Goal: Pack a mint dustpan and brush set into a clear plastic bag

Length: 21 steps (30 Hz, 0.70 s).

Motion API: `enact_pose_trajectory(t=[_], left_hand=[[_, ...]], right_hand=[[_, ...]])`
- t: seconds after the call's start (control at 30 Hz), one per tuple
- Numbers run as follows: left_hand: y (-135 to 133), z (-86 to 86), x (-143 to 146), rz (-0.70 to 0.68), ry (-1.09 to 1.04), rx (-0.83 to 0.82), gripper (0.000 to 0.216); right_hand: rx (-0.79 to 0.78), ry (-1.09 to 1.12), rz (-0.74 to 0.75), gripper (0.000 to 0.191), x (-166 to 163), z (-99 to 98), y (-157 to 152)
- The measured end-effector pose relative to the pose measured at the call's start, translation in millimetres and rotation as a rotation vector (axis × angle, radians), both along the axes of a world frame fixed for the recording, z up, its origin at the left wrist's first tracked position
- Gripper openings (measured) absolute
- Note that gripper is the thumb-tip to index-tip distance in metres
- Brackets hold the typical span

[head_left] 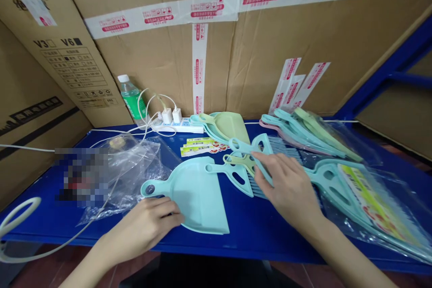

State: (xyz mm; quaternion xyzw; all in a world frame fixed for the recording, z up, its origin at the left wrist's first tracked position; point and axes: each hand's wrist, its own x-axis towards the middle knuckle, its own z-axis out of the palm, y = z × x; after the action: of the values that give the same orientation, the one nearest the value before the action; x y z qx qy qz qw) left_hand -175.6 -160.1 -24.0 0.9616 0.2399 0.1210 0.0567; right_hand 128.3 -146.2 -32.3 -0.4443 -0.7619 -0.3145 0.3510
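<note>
Both hands lie low over the blue desk (256, 229); the left hand (148, 222) rests palm down on the near left edge of a pale blue dustpan (197, 195), fingers together and curled lightly onto its rim, pressing rather than clamped; the right hand (286, 186) lies flat, fingers stretched and slightly apart, fingertips on the brushes (248, 159) heaped just right of the pan; whether it grips one I cannot tell.

Counted: one loose dustpan at front centre; about three small brushes under the right hand, two pale blue and one pale green, handles crossing; one stack of dustpans (222, 126) at the back, green on top, the number in it hard to tell; one fan of long handles (303, 130) at back right, several blue, one green, one pink; one bagged set (357, 198) at right with a printed card inside; one strip of printed cards (202, 146) between pan and stack; one bottle (132, 99); one power strip (175, 123) with two white chargers; one crumpled clear bag (135, 166) at left.

The loose dustpan is flat and smooth, mouth wide toward the near edge, its short handle pointing left with a round hole at the end; it lies flat on the desk.

Both forearms come in from the near edge, bare, the left angled right, the right angled left.
</note>
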Motion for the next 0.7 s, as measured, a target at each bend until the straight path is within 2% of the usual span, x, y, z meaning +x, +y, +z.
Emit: enact_pose_trajectory(t=[0.1, 0.3, 0.5, 0.63, 0.7], left_hand=[[3.6, 3.1, 1.4, 0.025, -0.035, -0.061, 0.025], [14.1, 16.0, 14.5, 0.224, -0.189, 0.043, 0.026], [31.1, 24.7, 21.2, 0.329, -0.144, -0.128, 0.030], [42.0, 20.8, 25.0, 0.237, -0.095, -0.220, 0.037], [44.8, 17.5, 27.9, 0.155, -0.037, -0.234, 0.031]], right_hand=[[-0.016, -0.037, 0.040, 0.019, -18.9, -2.7, -9.3], [-0.150, -0.061, 0.180, 0.031, -58.4, -16.2, -22.2], [-0.167, -0.051, 0.180, 0.031, -70.0, -20.8, -20.2], [-0.174, -0.045, 0.210, 0.035, -78.5, -25.6, -20.9], [-0.178, -0.049, 0.222, 0.036, -83.1, -28.3, -21.5]])
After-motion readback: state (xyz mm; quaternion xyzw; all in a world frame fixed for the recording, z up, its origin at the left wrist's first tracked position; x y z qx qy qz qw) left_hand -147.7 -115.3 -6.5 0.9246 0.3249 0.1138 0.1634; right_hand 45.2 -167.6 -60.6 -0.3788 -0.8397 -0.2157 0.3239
